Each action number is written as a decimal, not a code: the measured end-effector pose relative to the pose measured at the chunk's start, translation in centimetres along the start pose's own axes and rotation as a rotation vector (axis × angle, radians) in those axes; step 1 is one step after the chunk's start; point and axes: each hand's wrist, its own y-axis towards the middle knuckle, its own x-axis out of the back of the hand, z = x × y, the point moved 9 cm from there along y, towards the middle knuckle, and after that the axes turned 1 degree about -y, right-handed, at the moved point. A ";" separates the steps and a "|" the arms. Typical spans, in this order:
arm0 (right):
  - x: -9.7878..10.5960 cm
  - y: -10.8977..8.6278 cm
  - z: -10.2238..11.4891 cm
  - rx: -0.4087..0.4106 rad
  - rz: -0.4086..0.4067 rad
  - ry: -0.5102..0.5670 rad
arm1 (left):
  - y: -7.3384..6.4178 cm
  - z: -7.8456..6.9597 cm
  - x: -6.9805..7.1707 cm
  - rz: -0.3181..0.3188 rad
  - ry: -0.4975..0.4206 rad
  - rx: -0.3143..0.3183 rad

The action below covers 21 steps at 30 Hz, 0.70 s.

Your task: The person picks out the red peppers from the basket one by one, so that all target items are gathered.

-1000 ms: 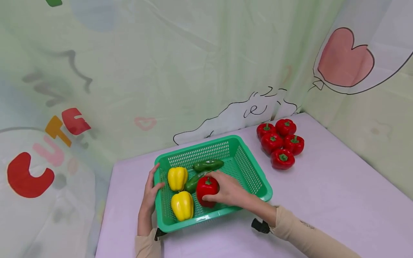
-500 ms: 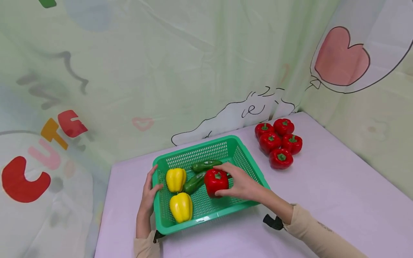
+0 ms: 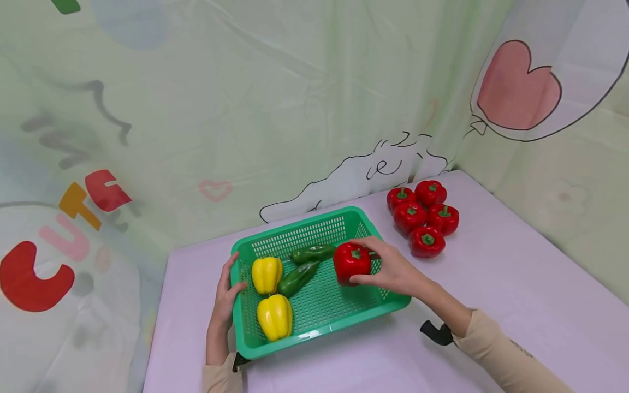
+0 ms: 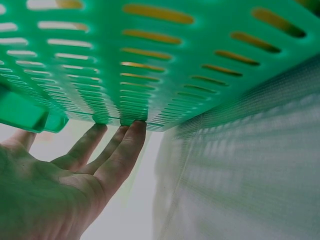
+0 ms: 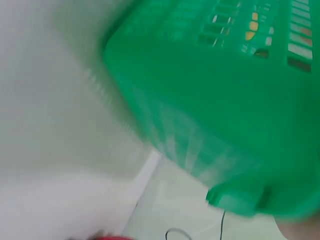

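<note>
My left hand (image 3: 226, 297) holds the green plastic basket (image 3: 321, 332) by its left side. Its thumb lies over the rim, and in the left wrist view straight fingers (image 4: 120, 152) touch the slotted wall from outside. My right hand (image 3: 390, 268) grips a red bell pepper (image 3: 350, 266) over the right part of the basket, thumb and fingers on its two sides. A small dark green bit shows between that pepper and the palm. At the left in the basket sit two yellow bell peppers (image 3: 267, 275); beside them lie two long green peppers (image 3: 297, 278).
Several red bell peppers (image 3: 410, 217) stand clustered on the pale lilac tablecloth (image 3: 496, 273), right of the basket near the back edge. A printed curtain (image 3: 295, 109) hangs behind the table. The right wrist view shows the basket's outer wall (image 5: 200, 85), blurred.
My right hand has lifted the red bell pepper away from beside the yellow ones and carried it right and back, toward the basket's right side. The left hand keeps its hold on the basket.
</note>
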 end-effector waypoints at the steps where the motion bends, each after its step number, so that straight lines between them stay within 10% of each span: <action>1: 0.3 0.0 -0.2 -0.002 -0.003 -0.003 | 0.0 0.0 0.0 0.000 0.001 -0.004; 21: 10.8 -1.9 -2.0 -0.032 -0.210 -0.101 | 0.1 0.2 0.0 0.003 -0.014 0.005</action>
